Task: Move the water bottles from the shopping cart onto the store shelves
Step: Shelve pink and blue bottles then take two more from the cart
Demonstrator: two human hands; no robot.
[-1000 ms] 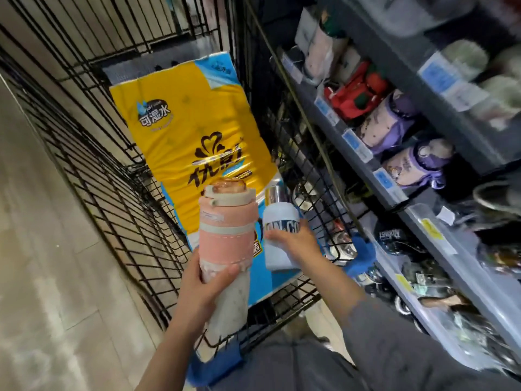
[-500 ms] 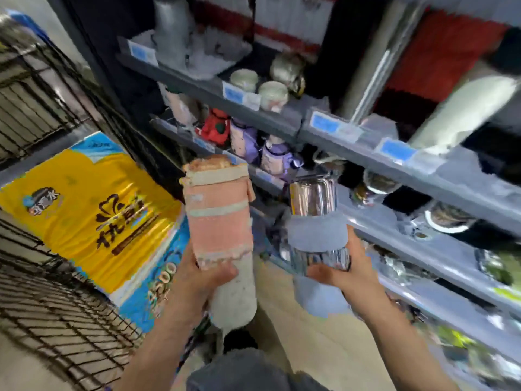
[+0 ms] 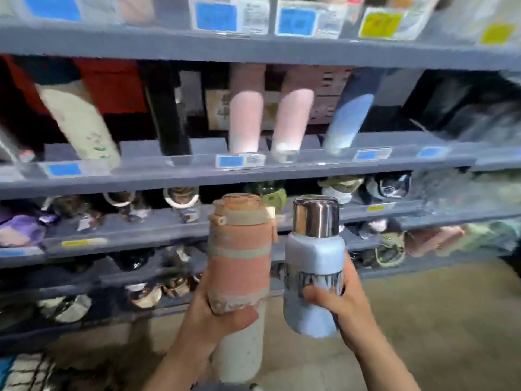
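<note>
Left hand [image 3: 210, 314] wrapped round lower part of pink bottle [image 3: 239, 258], thumb across the front; bottle upright, beige lid on top, pale speckled base below the grip. Right hand [image 3: 342, 309] gripping pale blue bottle [image 3: 311, 277], fingers curled across its printed band; bottle upright, chrome cap up. Both bottles held side by side, just apart, in front of and below middle shelf [image 3: 169, 179]. On middle shelf: two pink bottles [image 3: 245, 119], a light blue bottle [image 3: 346, 119], a cream bottle [image 3: 79, 122], all blurred. Blue price tags [image 3: 229, 160] along its front edge. Lower shelves behind both held bottles crowded with smaller goods, too blurred to identify.
</note>
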